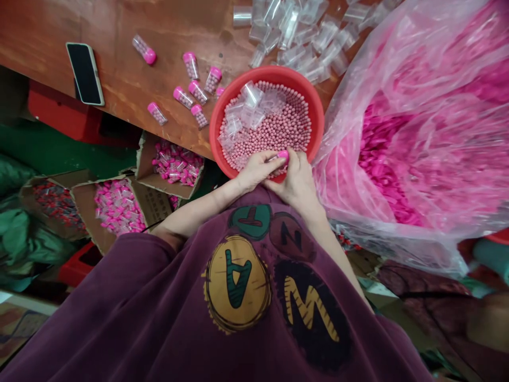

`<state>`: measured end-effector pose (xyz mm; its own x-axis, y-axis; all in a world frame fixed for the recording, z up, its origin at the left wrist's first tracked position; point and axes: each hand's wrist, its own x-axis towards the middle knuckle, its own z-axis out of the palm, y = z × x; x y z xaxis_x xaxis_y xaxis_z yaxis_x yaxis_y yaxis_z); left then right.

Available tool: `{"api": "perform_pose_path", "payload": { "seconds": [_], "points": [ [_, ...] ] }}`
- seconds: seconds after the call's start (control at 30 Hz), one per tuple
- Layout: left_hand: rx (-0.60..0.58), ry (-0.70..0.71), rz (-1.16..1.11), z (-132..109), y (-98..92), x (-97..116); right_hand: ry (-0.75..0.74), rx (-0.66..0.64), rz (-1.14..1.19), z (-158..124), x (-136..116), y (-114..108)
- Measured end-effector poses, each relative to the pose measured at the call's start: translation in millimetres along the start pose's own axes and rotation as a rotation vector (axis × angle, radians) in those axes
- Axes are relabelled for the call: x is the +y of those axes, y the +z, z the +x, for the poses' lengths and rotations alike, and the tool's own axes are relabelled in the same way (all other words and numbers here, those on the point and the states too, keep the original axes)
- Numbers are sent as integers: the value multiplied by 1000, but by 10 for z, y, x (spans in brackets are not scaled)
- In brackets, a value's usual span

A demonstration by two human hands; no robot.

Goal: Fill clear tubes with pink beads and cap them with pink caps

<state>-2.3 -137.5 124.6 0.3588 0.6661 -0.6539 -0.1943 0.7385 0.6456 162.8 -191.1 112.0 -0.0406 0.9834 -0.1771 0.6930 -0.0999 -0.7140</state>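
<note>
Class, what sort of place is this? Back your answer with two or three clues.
Probably a small packing workshop: a red basin of pink beads and clear tubes, cardboard boxes heaped with pink-capped tubes, and a big plastic bag of bright pink pieces.

A reddish-brown wooden table [115,24] extends beyond the fingers [293,161], and its near edge runs obliquely from the far left toward them. To the left of the fingers, lower than the table, lies a green surface [59,154], which seems to be the floor. A red plastic piece [51,112] stands there, below the table edge. The light is soft and gives the wood a weak shine.
</note>
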Motion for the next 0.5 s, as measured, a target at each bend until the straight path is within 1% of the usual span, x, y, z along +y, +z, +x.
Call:
{"api": "perform_pose_path", "payload": {
  "seconds": [0.13,0.3,0.37,0.43,0.5],
  "points": [
    [31,-27,35,-41,37,1,15,-4,-83,37,85,139],
    [-9,-23,55,-15,-32,-3,-17,-53,-153,65,124,115],
    [-22,-18,78,16,-75,-9,-37,-57,-178,84,121,142],
    [-9,-48,95,43,-110,-27,-31,-64,-177,105,115,222],
    [11,-124,101,60,-143,-55,-4,-88,-147,112,122,334]
  ]
}}
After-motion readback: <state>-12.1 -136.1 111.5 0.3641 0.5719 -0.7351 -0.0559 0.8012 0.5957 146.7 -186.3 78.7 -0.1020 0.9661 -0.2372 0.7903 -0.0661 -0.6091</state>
